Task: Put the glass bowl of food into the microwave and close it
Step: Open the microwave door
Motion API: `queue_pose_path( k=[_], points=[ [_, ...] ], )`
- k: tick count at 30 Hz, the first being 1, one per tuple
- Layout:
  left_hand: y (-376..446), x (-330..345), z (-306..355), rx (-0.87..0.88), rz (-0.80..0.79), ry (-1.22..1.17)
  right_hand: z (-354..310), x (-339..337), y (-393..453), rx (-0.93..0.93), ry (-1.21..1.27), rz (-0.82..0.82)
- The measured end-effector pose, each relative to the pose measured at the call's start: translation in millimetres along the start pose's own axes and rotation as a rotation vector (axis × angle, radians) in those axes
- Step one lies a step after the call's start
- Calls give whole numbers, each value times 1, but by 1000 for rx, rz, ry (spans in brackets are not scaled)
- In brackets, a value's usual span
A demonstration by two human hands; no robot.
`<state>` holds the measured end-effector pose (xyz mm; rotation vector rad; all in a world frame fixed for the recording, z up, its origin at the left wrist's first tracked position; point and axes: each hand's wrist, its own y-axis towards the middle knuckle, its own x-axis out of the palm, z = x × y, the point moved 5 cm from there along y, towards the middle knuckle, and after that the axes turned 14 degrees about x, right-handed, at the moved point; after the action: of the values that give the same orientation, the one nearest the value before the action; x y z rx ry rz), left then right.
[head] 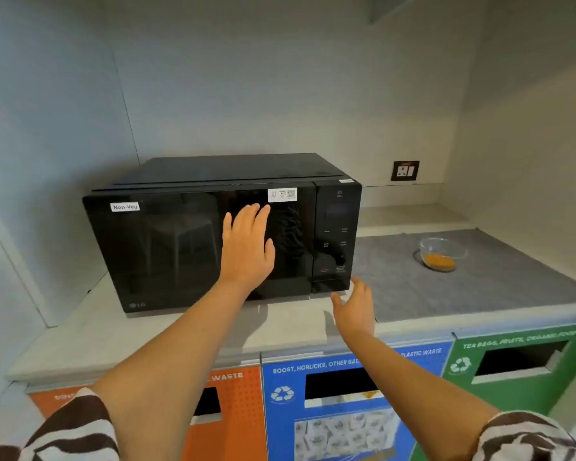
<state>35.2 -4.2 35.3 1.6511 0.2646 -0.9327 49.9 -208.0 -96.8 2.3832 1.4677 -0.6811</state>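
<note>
A black microwave (167,247) with a "Non-Veg" label stands on the counter, its door shut. My left hand (246,244) lies flat against the door glass, fingers spread, holding nothing. My right hand (354,307) hovers just below the microwave's lower right corner, beneath the control panel, fingers apart and empty. A clear glass bowl (441,252) with orange food in its bottom sits on a grey mat (479,284) to the right of the microwave, apart from both hands.
The pale counter (180,337) ends at a front edge above three waste bins: orange (236,410), blue (346,394) and green (519,364). A wall socket (405,170) sits behind the mat. Walls close in on the left, back and right.
</note>
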Motion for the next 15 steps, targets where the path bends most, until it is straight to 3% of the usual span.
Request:
queue_pose_path(
  k=[6, 15],
  points=[
    [44, 11, 11, 9, 48, 73, 19, 13, 46, 141, 123, -127],
    [76, 34, 13, 21, -80, 244, 10, 45, 72, 27, 371, -234]
  ],
)
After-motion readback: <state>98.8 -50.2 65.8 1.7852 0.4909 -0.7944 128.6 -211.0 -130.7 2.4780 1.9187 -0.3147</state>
